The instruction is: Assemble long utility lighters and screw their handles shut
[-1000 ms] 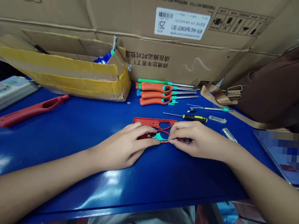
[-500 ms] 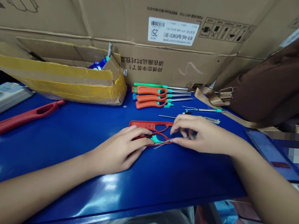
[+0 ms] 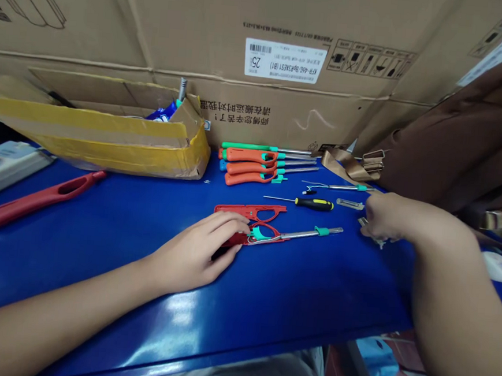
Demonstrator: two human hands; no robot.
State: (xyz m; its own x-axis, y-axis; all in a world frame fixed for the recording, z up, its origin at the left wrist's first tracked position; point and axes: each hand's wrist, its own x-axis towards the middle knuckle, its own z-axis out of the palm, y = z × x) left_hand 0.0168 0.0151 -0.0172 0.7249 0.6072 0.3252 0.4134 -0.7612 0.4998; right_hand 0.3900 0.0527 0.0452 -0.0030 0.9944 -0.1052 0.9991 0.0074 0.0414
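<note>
My left hand (image 3: 205, 248) is closed around the handle end of an opened red lighter shell half (image 3: 268, 241), pressing it to the table. In that half lie a green trigger (image 3: 257, 232), a thin wire and a metal lighter tube (image 3: 303, 234) with a green collar, pointing right. Just behind it lies the matching red shell half (image 3: 253, 212). At the table's right side, my right hand (image 3: 390, 217) is closed, fingers pointing down. Small pale, clear-looking pieces (image 3: 377, 241) show at its fingertips; what it holds is mostly hidden.
A black-and-yellow screwdriver (image 3: 314, 204), a clear part (image 3: 349, 204) and a loose lighter tube (image 3: 346, 187) lie behind. Several orange lighters (image 3: 248, 168) are stacked near the cardboard wall (image 3: 179, 43). A yellow-taped box (image 3: 149, 151) and a red shell (image 3: 41, 200) are leftward.
My right hand has moved right, away from the red lighter half, uncovering the screwdriver and metal tube. The thin pointed thing at its fingers is gone from the shell. My left hand stays put.
</note>
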